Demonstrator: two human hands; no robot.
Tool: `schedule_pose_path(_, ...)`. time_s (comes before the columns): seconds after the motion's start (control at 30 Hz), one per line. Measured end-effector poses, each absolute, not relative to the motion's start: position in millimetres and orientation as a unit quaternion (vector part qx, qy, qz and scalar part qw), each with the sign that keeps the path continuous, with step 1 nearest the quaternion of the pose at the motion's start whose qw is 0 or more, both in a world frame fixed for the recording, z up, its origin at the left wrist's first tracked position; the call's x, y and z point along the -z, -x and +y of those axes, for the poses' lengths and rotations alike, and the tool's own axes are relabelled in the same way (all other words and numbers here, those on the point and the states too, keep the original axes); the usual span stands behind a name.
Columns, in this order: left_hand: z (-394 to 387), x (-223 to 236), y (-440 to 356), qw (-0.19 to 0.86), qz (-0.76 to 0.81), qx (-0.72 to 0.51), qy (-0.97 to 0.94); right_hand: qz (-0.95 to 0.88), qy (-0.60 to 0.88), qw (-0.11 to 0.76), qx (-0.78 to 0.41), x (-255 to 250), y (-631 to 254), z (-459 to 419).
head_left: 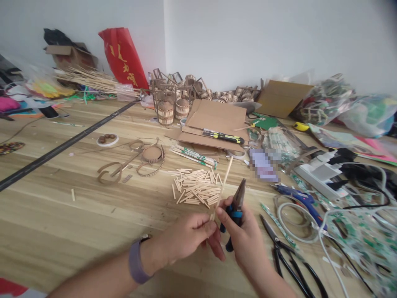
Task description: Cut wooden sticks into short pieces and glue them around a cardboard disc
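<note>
My left hand (192, 234), with a purple watch strap at its wrist, is closed, pinching the lower end of a thin wooden stick (227, 171). The stick points up and away, tilted slightly right. My right hand (246, 231) is closed around pliers (238, 198) with blue and black handles, their jaws pointing up. Its thumb and forefinger also touch the stick. Just beyond both hands lies a pile of short cut wooden sticks (197, 186). Behind that pile are paper-wrapped chopsticks (194, 155). Black-handled scissors (287, 252) lie to the right of my right hand.
Cardboard sheets (217, 120) carry a utility knife (223, 135). Small wooden buckets (166, 112) stand behind. On the right are a blue glue gun (300, 200), a power strip (322, 176), cables and torn wrappers. Cardboard rings (151, 154) lie left of the pile.
</note>
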State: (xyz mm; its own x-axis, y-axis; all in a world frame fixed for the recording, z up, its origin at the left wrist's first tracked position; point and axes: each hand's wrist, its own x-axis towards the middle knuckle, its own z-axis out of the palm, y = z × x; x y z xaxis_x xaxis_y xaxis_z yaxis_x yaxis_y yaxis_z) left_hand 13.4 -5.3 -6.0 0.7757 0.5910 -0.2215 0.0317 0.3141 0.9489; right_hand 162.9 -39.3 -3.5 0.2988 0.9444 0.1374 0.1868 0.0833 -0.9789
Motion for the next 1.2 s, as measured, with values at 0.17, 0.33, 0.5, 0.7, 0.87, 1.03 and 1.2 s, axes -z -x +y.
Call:
schedule_pose_path(0.17, 3, 6, -11, 0.78, 0.367, -0.28, -0.423, -0.58, 0.612, 0.486, -0.231, 4, -162, -43)
schedule_pose_path(0.33, 3, 4, -13, 0.791, 0.36, -0.317, -0.381, -0.671, 0.583, 0.439, -0.132, 17, -156, -45)
schedule_pose_path(0.5, -5, 8, -17, 0.782, 0.36, -0.327, -0.39, -0.686, 0.589, 0.417, -0.089, 21, -156, -44)
schedule_pose_path(0.7, -8, 11, -20, 0.771, 0.347, -0.363, -0.392, -0.695, 0.579, 0.418, -0.081, 20, -156, -44)
schedule_pose_path(0.87, -7, 9, -19, 0.782, 0.345, -0.383, -0.351, -0.684, 0.59, 0.411, -0.127, 19, -155, -47)
schedule_pose_path(1.03, -6, 5, -20, 0.783, 0.349, -0.39, -0.337, -0.639, 0.599, 0.409, -0.256, 13, -151, -49)
schedule_pose_path(1.2, -10, -1, -23, 0.778, 0.331, -0.389, -0.364, -0.571, 0.596, 0.454, -0.336, 9, -144, -47)
